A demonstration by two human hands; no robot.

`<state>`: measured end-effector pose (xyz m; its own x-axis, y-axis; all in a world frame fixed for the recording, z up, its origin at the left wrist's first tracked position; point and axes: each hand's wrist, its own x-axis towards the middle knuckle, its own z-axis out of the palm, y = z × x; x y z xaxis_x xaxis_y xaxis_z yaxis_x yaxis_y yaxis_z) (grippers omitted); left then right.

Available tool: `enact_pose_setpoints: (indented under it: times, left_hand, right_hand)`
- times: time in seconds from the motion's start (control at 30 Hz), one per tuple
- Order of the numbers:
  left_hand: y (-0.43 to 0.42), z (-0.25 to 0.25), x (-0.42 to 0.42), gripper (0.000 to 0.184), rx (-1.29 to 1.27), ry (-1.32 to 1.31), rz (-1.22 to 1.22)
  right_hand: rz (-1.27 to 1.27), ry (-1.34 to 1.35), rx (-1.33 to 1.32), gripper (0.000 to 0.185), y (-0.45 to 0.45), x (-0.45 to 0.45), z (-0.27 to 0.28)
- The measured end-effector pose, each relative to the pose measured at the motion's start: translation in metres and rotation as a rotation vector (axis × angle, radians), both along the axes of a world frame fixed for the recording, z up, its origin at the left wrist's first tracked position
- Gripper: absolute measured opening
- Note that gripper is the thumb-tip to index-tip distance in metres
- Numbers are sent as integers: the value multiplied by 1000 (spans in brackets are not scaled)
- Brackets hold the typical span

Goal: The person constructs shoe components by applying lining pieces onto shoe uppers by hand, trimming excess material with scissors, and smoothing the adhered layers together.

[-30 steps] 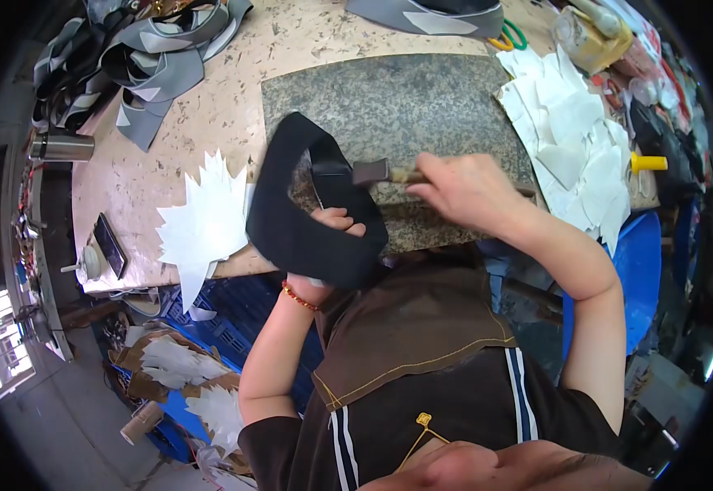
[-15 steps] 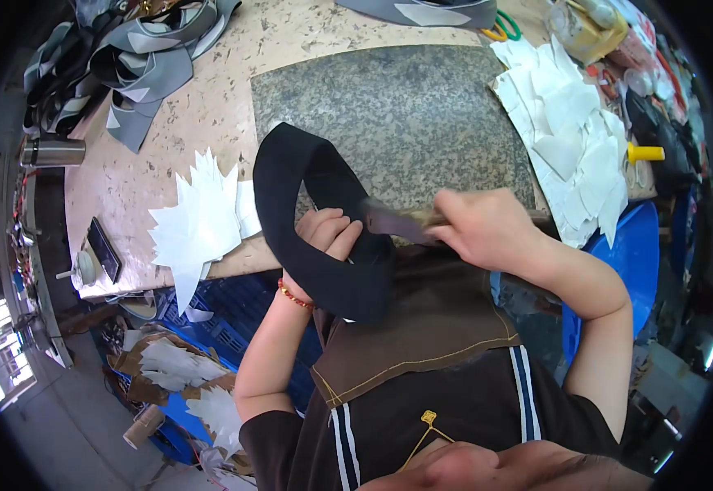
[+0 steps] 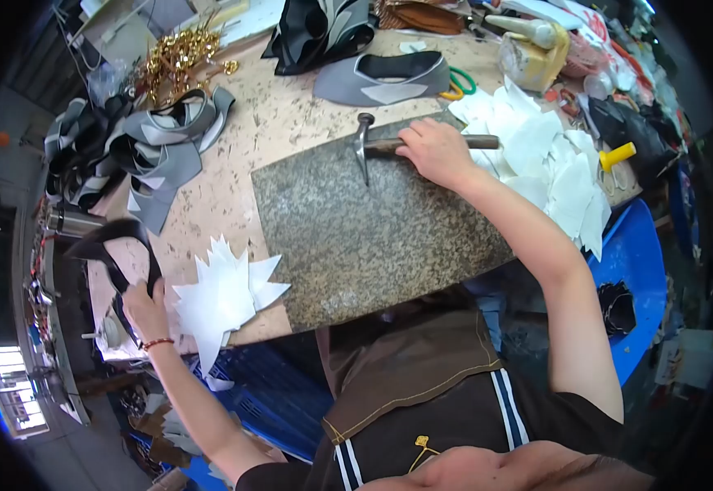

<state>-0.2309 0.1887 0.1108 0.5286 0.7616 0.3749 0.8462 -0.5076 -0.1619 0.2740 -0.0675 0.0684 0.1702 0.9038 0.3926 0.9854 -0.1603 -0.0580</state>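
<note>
My left hand (image 3: pixel 145 309) is closed on a black shoe upper (image 3: pixel 157 260), an open loop of material held over the left end of the table and slightly blurred. On the far side of the speckled stone slab (image 3: pixel 356 245), my right hand (image 3: pixel 437 154) is closed around the wooden handle of a hammer (image 3: pixel 385 146). The hammer's metal head points left, with one end narrow. Beyond it lies a grey shoe upper (image 3: pixel 348 88) with pale patches. White pointed pieces (image 3: pixel 225 295) are fanned out between my left hand and the slab.
More grey uppers (image 3: pixel 168 168) pile up at the left, near gold-coloured hardware (image 3: pixel 180 61). White cut pieces (image 3: pixel 537 147) heap at the right, beside a yellow-handled tool (image 3: pixel 617 156). Green-handled scissors (image 3: pixel 461 82) lie at the back. A blue bin (image 3: pixel 639 270) stands below the right edge.
My left hand has carried the black upper from in front of my body to the far left. My right hand has moved away to the slab's far side, where the hammer now shows. The view has shifted.
</note>
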Motion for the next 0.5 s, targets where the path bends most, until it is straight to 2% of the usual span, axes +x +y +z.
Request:
enact_pose_setpoints:
  times: [0.03,0.07,0.1,0.17,0.23,0.27,0.3,0.37,0.43,0.5]
  left_hand:
    - [18,-9,-18,33,-231,63,115]
    - [33,-29,-47,34,-335,190,117]
    - [24,-26,-48,38,-445,207,153]
    - [1,-35,-47,48,-145,-80,29]
    - [-16,-29,-31,53,-105,-280,-3]
    - [-28,-25,-24,56,-90,-379,-11]
    - [-40,-19,-14,50,-158,-472,-11]
    - [-56,-14,-6,44,-230,-431,-83]
    - [-72,-10,4,37,-278,-462,-137]
    - [-82,-5,16,32,-262,-485,-192]
  right_hand:
    - [31,-3,31,25,10,11,-5]
    - [63,-6,64,27,21,23,-9]
    - [25,-7,132,28,32,38,-14]
    - [-46,-3,265,30,51,72,-19]
    - [-262,-226,228,34,58,106,-16]
    - [-397,-216,202,30,66,137,-28]
    - [-523,-202,173,27,75,157,-42]
    - [-406,-284,-271,18,66,127,28]
    - [-256,-109,-66,15,72,105,64]
    - [-46,227,162,19,65,65,108]
